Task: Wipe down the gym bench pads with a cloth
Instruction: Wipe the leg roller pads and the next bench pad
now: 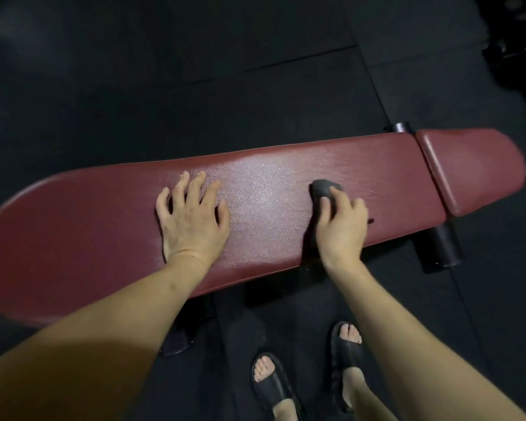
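Wiping well is meaning keeping the cloth (325,189) flat and overlapping strokes along the long pad (271,183); the right hand (340,226) is clamping its grip on the bunched cloth, pressing it down; left of that grip, the left hand (192,217) is resting spread, fingers apart, bracing; the short pad (468,168) is lying beyond to the right.

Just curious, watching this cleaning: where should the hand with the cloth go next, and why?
Probably slide the right hand, gripping the dark cloth, rightwards along the long pad towards the short pad, while the left hand rests braced on it.
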Demonstrator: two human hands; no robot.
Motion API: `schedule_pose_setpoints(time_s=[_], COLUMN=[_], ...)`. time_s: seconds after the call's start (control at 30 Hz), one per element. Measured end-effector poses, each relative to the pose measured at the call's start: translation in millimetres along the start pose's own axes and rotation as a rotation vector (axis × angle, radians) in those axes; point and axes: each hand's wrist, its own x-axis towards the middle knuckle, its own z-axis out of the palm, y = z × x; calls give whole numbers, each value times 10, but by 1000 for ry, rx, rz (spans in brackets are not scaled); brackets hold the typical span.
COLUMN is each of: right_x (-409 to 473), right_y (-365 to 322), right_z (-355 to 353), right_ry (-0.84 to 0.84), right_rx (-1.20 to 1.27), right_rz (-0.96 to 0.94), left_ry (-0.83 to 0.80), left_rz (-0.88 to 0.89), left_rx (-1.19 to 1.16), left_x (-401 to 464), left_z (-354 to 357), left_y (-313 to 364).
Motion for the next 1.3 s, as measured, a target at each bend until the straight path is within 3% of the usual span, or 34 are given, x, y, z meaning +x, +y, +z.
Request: schedule_pose_setpoints(time_s=[0.23,0.43,0.67,0.77,0.83,0.93,1.03,1.1,1.2,1.3], right_x=[-14,518,1673,1758,1607,1327,1586,1952,2468,2444], right_y=[-635,-329,944,880,521,78,358,854,1507,1316], right_z=[217,164,-114,-55,72,231,166,50,-153,-95], right_ry=[-139,-276,-155,-72,-45,-176,-220,-202,-90,1], right_rx=[126,128,-51,-39,25,117,135,46,-47,-49], right_rz=[-364,-524,-264,-45,-31,-319,-547,-493,-246,12], left_ry=[2,-31,18,-6,-45,-51,-53,-86,-106,-117], left_rz=[17,16,46,166,184,129,77,87,93,87], left_rx=[32,93,139,101,61,8,-22,9,18,21], left_x=[-3,-3,132,358,465,590,709,737,753,763], left_z=[-24,-62,-115,18,148,342,462,517,531,521], left_y=[-8,51,317,816,1174,1669,1971,2034,2030,2057])
